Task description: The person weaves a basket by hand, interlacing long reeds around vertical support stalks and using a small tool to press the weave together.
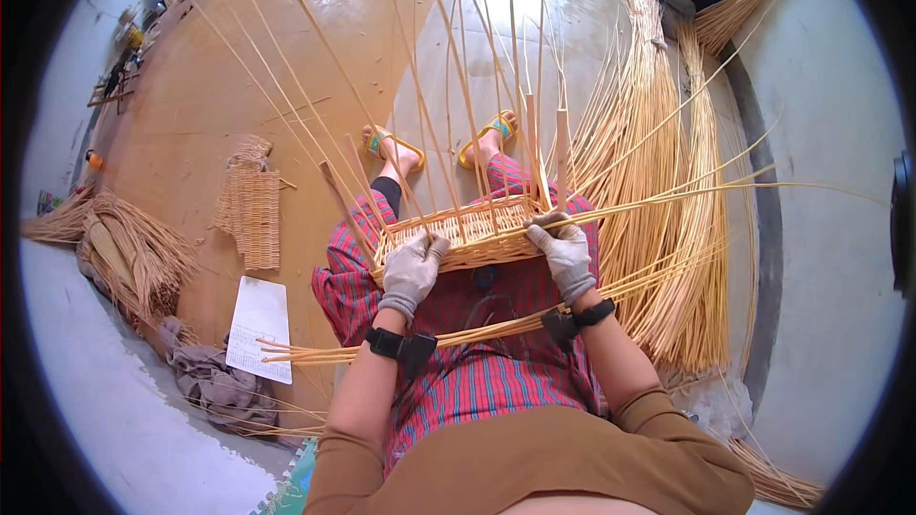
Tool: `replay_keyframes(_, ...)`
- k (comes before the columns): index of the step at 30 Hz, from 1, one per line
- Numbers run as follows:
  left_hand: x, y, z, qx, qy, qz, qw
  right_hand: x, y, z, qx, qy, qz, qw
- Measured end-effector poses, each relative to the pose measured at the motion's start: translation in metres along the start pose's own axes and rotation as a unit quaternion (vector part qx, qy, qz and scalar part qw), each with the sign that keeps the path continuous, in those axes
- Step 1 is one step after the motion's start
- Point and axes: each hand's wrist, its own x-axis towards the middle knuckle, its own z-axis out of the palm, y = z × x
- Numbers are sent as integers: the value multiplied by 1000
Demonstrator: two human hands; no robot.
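A half-woven wicker basket point(468, 234) rests on my lap, with many long upright reeds point(448, 86) fanning away from its rim. My left hand point(412, 270), in a grey glove, grips the basket's near left edge. My right hand point(565, 253), also gloved, holds the near right corner and pinches weaving strands point(687, 195) that run off to the right. A bundle of loose strands point(458, 334) lies across my lap below both wrists. Each wrist carries a black band.
A large pile of straw-coloured reeds point(668, 181) lies on the floor to my right. At left are a small woven panel point(253, 215), a white paper sheet point(260, 324), a grey cloth point(215, 381) and another reed bundle point(124, 248). My sandalled feet point(444, 145) stretch ahead.
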Motion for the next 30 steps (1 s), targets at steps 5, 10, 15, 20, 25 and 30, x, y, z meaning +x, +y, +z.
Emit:
replay_keyframes(5, -10, 3, 22, 48, 126, 31, 990, 16, -52, 83, -265, -102, -177, 942)
replay_keyframes(10, 0, 8, 25, 107, 144, -5, 984, 82, -48, 152, -360, -200, -329, 850)
replay_keyframes(15, -5, 10, 14, -11, 85, -21, 996, 10, -14, 31, -156, -33, -209, 965)
replay_keyframes(20, 5, 28, 13, 68, 123, -38, 989, -16, -16, 22, -33, 59, -42, 997)
replay_keyframes(25, 13, 29, 23, 9, 124, -129, 984, -33, -1, 22, -35, -43, -204, 977)
replay_keyframes(30, 5, 63, 6, -71, 301, 125, 943, -1, -45, -29, 46, 129, -91, 986)
